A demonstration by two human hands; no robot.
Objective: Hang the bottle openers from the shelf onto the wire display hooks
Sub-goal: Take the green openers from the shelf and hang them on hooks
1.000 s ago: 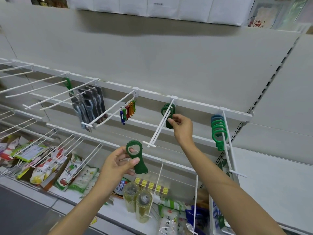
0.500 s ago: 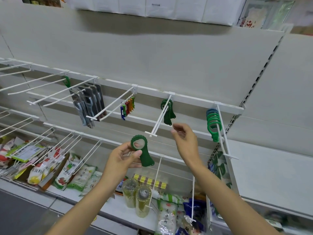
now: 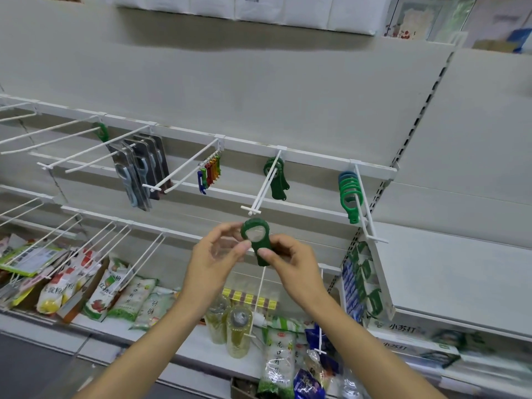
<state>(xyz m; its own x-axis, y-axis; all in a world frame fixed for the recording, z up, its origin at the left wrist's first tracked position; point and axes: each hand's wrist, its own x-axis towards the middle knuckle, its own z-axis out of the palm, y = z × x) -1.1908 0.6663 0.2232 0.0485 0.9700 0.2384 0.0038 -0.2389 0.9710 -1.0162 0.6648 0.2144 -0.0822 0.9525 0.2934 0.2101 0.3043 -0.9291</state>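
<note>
A white wire display hook (image 3: 263, 185) juts from the rail at centre frame, with dark green bottle openers (image 3: 277, 180) hanging at its back end; just below its tip, a dark green bottle opener (image 3: 257, 240) with a ribbed round head, pale oval opening and short handle is held upright between both hands; the left hand (image 3: 214, 259) pinches the head's left edge with curled fingertips; the right hand (image 3: 293, 262) grips the handle, thumb pressed on its front.
</note>
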